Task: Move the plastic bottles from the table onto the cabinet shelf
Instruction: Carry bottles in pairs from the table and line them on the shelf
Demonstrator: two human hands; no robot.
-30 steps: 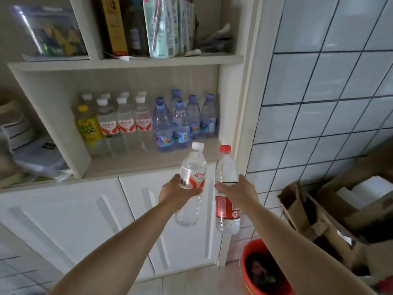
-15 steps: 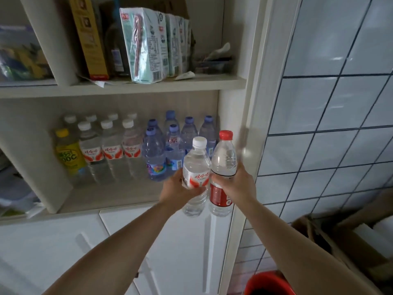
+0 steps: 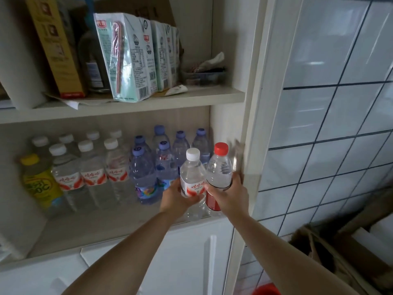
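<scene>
now both bottles are up at the cabinet shelf (image 3: 70, 235), where a second ago they hung in front of the lower cabinet doors, below the shelf edge. over that second the person has stepped in and raised both arms, so the bottles have gone from well short of the shelf to standing over its front right corner. their bases look to be at or just above the shelf board, though the hands hide enough that i cannot tell whether they are resting on it yet.

the left hand (image 3: 176, 199) grips the white-capped bottle (image 3: 192, 177) around its red-and-white label, fingers wrapped round the front. the right hand (image 3: 228, 195) grips the red-capped bottle (image 3: 219, 173) at the top of its red label, thumb across the front, fingers round the far side, close to the cabinet's right wall (image 3: 229, 128). the two bottles stand upright and touching, side by side, just in front of the blue-capped bottles (image 3: 146, 167); the row of white-capped bottles (image 3: 91, 169) and a yellow-capped bottle (image 3: 38, 182) stand further left.

both forearms reach forward and slightly upward, nearly parallel, wrists level. by my reading the carry is all but finished and only setting down and letting go is left for this pair.
</scene>
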